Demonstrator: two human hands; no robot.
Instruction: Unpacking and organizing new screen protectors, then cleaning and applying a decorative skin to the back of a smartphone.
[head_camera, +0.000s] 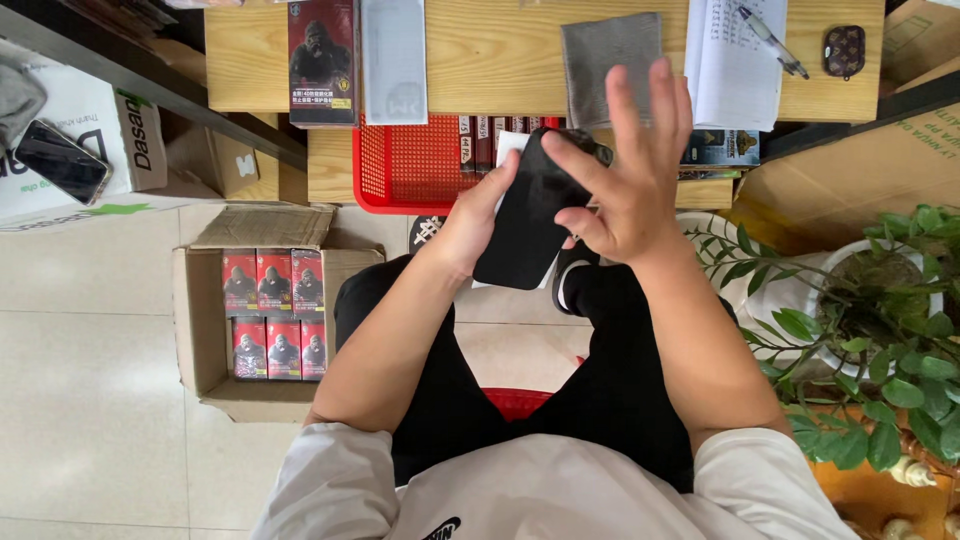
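A black phone (525, 215) is held tilted over my lap, its dark face toward me. My left hand (475, 222) grips it from the left side and underneath. My right hand (632, 165) rests on its upper right part, thumb and forefinger on the top edge, the other fingers spread upward. A white card or sheet shows just behind the phone's top. I sit on a red stool (515, 402) in black trousers.
A wooden table (480, 60) holds a grey cloth (610, 60), a dark printed box (322, 62), a grey flat pack (394, 60), papers with a pen (735, 60) and a small pouch (844, 50). A red basket (405, 170) sits below. A cardboard box of red packs (272, 315) stands left, a potted plant (870, 320) right, another phone (60, 160) far left.
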